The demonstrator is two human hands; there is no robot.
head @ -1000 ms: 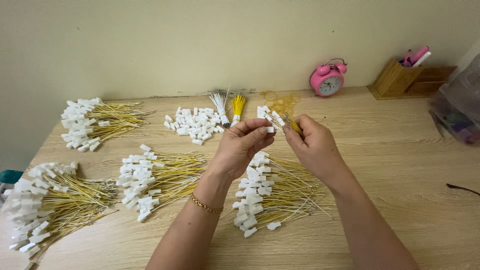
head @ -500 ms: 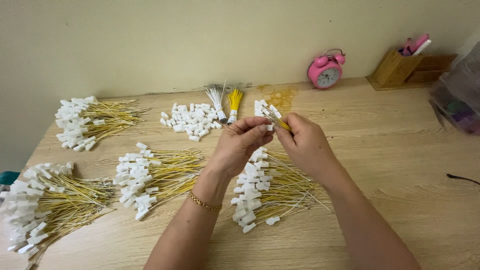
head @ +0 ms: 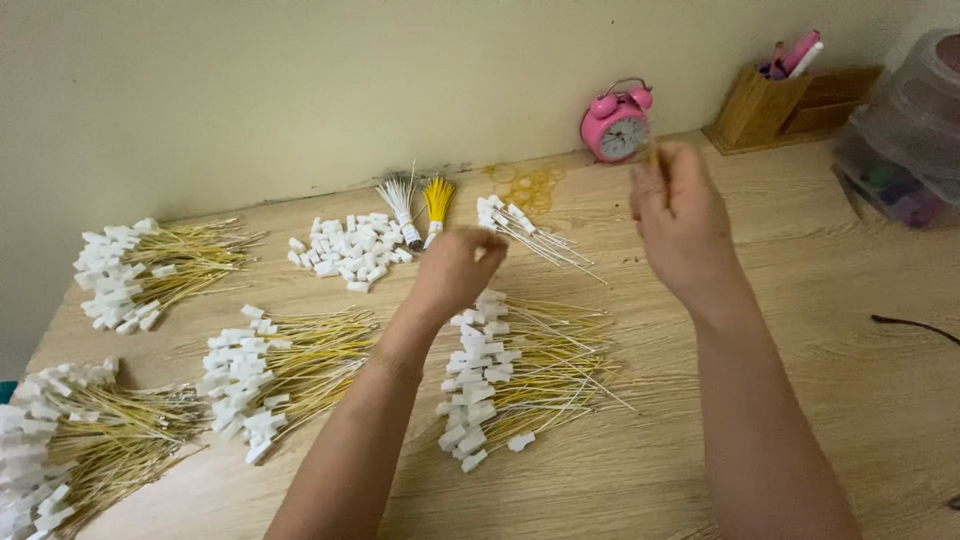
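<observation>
Wooden table point(head: 880, 420) lies bare rightward — hands apart above wire bundle point(head: 520, 370).

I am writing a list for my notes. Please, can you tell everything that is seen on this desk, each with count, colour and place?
wire bundles with white connectors: five piles, yellow and white, left and centre
loose white connectors: one heap, white, back centre
bare wire bunches: two, one white, one yellow, back centre
rubber bands: several, yellow, back centre
alarm clock: one, pink, by wall
pen holder: one, wooden, back right
plastic container: one, clear, right edge
desk: one, light wood
left hand: grip closed, blurred
right hand: raised, blurred
</observation>
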